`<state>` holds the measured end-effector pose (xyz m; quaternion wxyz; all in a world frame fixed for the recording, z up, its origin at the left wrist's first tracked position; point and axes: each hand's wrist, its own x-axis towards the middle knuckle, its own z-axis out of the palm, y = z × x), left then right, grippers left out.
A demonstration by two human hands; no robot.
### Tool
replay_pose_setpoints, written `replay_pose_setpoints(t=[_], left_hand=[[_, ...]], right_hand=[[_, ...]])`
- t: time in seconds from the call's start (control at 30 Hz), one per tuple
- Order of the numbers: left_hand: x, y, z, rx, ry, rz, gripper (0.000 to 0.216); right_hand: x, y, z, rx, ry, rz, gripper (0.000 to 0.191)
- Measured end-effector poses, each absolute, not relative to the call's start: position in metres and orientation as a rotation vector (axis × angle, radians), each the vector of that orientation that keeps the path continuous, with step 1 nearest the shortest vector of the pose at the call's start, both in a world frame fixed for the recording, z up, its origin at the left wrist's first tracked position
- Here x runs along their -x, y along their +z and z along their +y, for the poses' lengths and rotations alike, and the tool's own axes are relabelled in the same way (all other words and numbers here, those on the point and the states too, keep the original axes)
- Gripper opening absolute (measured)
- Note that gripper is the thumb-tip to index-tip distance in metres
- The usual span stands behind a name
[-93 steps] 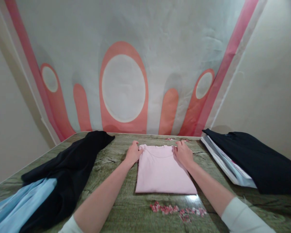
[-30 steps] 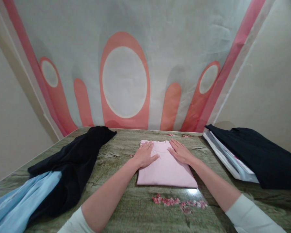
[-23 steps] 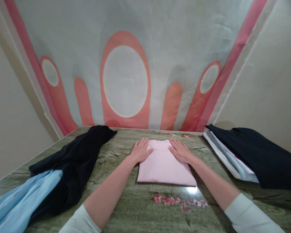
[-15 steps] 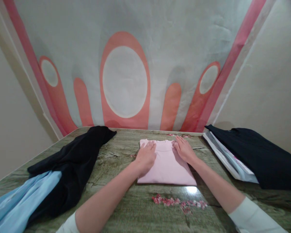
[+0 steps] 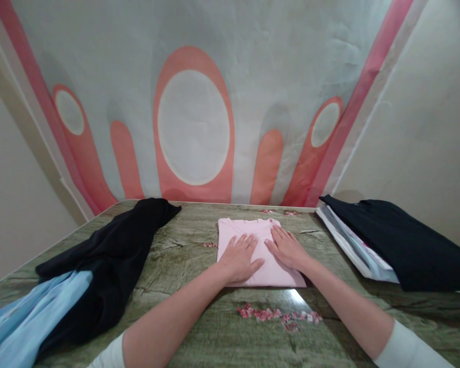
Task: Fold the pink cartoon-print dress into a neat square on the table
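A pink shirt (image 5: 268, 276), folded into a flat rectangle with its neckline at the far edge, lies in the middle of the table. My left hand (image 5: 240, 259) rests flat on the shirt's left half, palm down, fingers pointing away and thumb spread out to the right. On the right half lies my right hand (image 5: 287, 247), also palm down, its fingers extended toward the far right corner of the shirt. Neither hand grips the cloth. Parts of the shirt are hidden beneath both hands.
The wood-patterned table (image 5: 184, 317) has printed pink blossoms. At left lie a crumpled black garment (image 5: 118, 266) and a light blue one (image 5: 42, 312). A stack of folded clothes stands at right, topped by a black garment (image 5: 402, 240). A wall (image 5: 249, 102) rises behind.
My left hand has slid nearer and to the right across the shirt, with its thumb now spread. My right hand has moved nearer, from the far corner onto the shirt's right half.
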<state>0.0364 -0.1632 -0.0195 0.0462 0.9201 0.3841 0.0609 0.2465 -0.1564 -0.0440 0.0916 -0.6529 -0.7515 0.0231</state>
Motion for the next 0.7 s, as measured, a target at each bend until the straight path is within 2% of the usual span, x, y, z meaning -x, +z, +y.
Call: replay_pose_setpoints(t=[0.7], left_hand=[[-0.037, -0.020, -0.157, -2.787, 0.207, 1.199, 0.070]], right_hand=[[-0.261, -0.052, -0.111, 2.024, 0.022, -2.178, 0.066]])
